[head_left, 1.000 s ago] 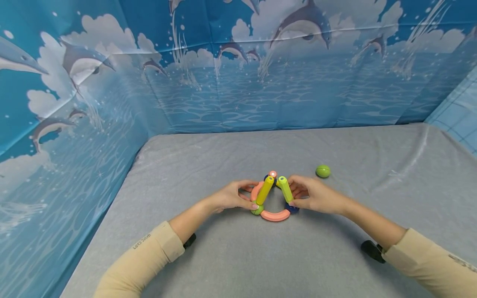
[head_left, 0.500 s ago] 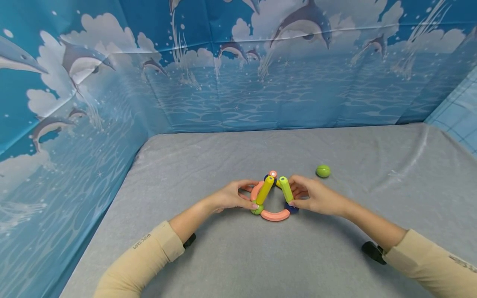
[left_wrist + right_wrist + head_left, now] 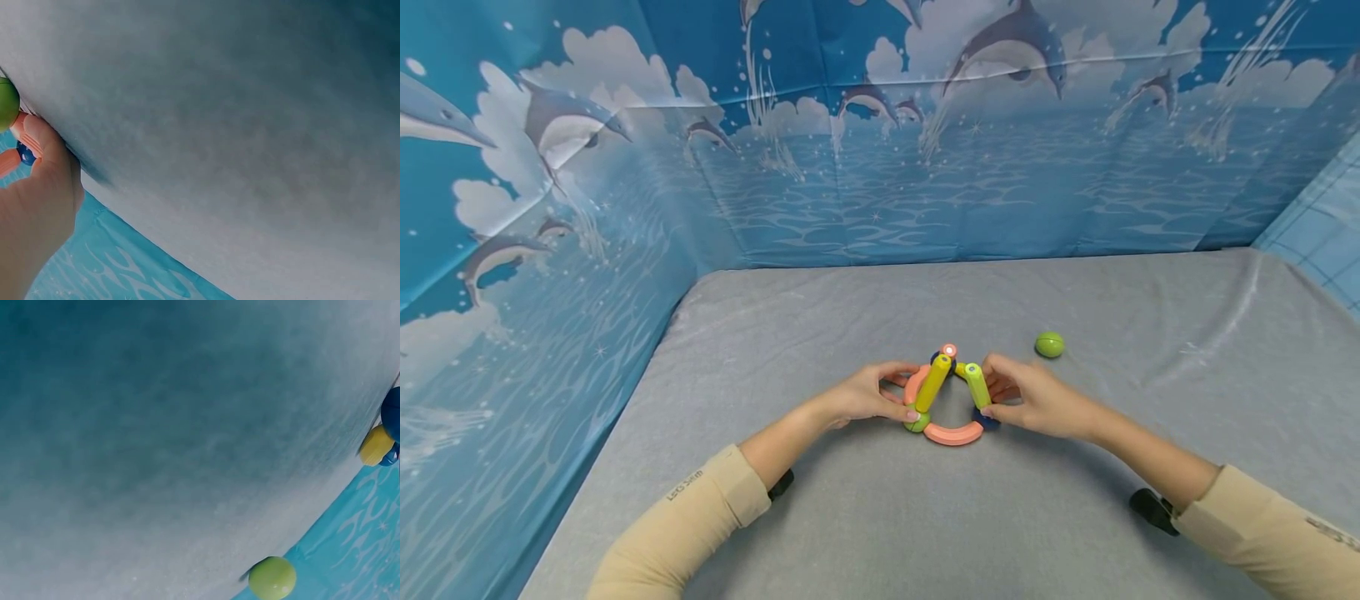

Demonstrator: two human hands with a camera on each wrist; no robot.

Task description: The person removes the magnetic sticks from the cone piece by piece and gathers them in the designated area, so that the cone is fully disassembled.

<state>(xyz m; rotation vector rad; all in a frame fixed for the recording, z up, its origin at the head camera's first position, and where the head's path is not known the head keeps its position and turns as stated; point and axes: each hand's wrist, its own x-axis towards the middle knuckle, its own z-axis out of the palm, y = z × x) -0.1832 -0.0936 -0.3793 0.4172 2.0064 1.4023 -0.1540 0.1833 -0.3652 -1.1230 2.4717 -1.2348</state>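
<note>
Ball-and-rod ring on grey cloth; left hand grips its left side, thumb at green ball | right hand pinches lime rod above navy ball | we judge: aligning rod; next calls for steady seating | hidden: rod's foot, behind thumb; left wrist view crops ring; right wrist view lacks hand

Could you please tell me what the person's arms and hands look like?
The left sleeve and right sleeve are beige, each with dark lettering and a wide cuff on the forearm. A black object shows beside each cuff. The left hand and right hand are bare, without gloves.
</note>
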